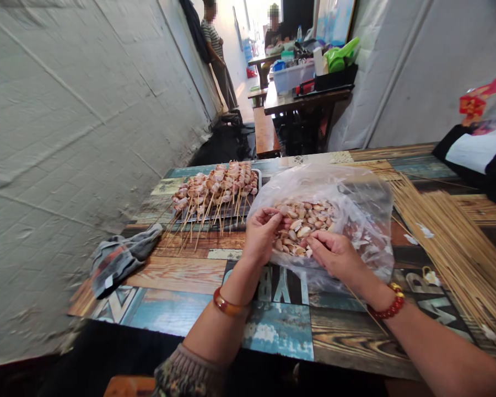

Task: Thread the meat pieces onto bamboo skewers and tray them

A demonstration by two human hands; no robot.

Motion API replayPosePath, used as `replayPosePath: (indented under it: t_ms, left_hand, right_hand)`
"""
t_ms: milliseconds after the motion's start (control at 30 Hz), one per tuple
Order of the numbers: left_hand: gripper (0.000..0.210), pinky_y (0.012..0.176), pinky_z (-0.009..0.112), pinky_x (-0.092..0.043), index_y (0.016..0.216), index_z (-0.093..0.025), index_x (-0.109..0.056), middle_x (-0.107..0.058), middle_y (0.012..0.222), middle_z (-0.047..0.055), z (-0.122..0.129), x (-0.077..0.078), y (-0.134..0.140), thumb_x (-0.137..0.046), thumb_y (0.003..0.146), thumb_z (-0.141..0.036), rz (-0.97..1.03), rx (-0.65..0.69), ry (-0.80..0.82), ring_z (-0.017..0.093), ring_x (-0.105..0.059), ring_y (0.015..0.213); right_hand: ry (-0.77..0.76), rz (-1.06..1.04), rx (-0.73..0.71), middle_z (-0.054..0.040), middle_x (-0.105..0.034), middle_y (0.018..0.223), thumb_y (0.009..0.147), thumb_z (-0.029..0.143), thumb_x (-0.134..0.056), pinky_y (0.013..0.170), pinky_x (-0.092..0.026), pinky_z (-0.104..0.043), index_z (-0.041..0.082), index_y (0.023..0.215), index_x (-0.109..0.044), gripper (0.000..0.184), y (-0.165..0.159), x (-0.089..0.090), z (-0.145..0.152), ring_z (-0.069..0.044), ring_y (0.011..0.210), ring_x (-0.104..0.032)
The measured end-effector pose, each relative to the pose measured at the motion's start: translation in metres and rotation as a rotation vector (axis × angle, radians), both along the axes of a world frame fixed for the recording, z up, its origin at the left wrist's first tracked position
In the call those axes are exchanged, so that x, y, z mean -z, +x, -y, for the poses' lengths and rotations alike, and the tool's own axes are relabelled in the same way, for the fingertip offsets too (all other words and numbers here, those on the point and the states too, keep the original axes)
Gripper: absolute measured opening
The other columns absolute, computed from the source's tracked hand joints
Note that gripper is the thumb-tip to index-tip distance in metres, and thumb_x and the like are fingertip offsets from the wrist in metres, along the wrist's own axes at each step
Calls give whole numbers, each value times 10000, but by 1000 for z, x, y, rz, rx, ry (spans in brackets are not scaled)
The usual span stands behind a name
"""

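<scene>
My left hand [261,232] is closed in a pinch over the left side of a clear plastic bag [367,220]. Whatever sits between its fingertips is too small to make out. Garlic cloves [310,216] in their skins lie heaped in the opened bag. My right hand [333,255] is also closed, its fingertips at the near edge of the cloves. A thin bamboo skewer [370,313] runs from under that hand back past the wrist. Beyond my left hand, several skewers threaded with garlic cloves [219,184] are piled on a tray [259,177].
Many bare bamboo skewers [450,237] lie across the table's right side. A grey cloth [126,256] rests at the left edge, near the wall. A black bag [463,160] stands at the far right. Two people and another table with a plastic bin [293,77] are farther back.
</scene>
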State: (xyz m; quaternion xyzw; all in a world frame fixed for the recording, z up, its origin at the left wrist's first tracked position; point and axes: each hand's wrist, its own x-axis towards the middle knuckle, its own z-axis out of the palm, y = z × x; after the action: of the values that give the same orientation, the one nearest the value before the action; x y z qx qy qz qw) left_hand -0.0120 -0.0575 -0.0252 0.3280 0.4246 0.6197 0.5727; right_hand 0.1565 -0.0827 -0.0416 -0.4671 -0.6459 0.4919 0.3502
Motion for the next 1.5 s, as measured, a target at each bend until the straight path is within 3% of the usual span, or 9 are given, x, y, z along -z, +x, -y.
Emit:
replayPosePath:
  t_ms: [200,400,533,667,800,900,1067,1367,1500]
  left_hand:
    - [262,621,234,-516,769,-141,-575,-697,750,31,-1,2,-3,-772,657,-273,-6,-5,32,110,-644,623]
    - [217,567,226,-477,765,-159,-552,-663,729,19,-8,11,-9,-693,729,-320,-166,-127,33,101,-592,582]
    - [116,636,244,-468,814,-167,-639,-660,763,26,-15,18,-16,-645,768,-274,-560,-169,132,126,-596,660]
    - [133,696,281,-450,874,-175,-711,-647,814,49,-17,23,-18,-646,766,-217,-1046,-44,235,157,-578,720]
    - [196,704,299,-437,966,-183,-705,-619,865,56,-14,23,-13,-629,790,-223,-1332,77,308,173,-559,748]
    - [140,733,303,-430,894,-177,-688,-616,859,61,-12,21,-10,-575,811,-171,-1452,96,347,184,-559,791]
    - [128,725,290,-424,811,-183,-654,-643,795,51,-14,24,-14,-529,838,-176,-1356,69,356,181,-570,775]
    - [120,572,269,-413,846,-223,-708,-614,604,0,-20,31,-22,-613,794,-273,-795,-14,131,153,-528,522]
    - [357,643,285,-457,1149,-227,-633,-682,940,56,-22,34,-25,-609,793,-213,-784,-178,169,152,-594,620]
  right_hand:
    - [7,12,19,52,-415,449,893,442,-469,385,-242,-231,143,816,-690,380,0,5,-1,-87,387,-325]
    - [-24,-119,153,62,-387,464,877,530,-490,380,-223,-224,143,824,-654,424,4,13,-8,-80,395,-308]
    - [-71,-200,201,80,-360,443,850,573,-511,364,-196,-223,140,848,-631,449,5,11,-13,-74,368,-282]
    - [-41,-166,185,75,-377,442,845,576,-510,365,-219,-222,142,839,-636,452,4,10,-14,-78,372,-303]
    - [-7,-144,168,74,-377,441,856,588,-489,371,-236,-225,137,842,-652,479,4,11,-13,-81,372,-314]
    - [13,-135,158,72,-377,438,870,577,-472,373,-240,-224,138,840,-660,479,5,13,-14,-82,371,-320]
    - [25,-112,157,67,-386,451,892,538,-455,374,-236,-223,139,861,-662,451,5,15,-15,-81,375,-315]
    - [12,-121,170,70,-373,450,857,606,-472,378,-246,-226,142,830,-654,500,5,11,-14,-83,382,-312]
    - [15,-111,180,67,-380,449,847,635,-472,380,-248,-226,142,830,-659,528,4,8,-13,-85,384,-314]
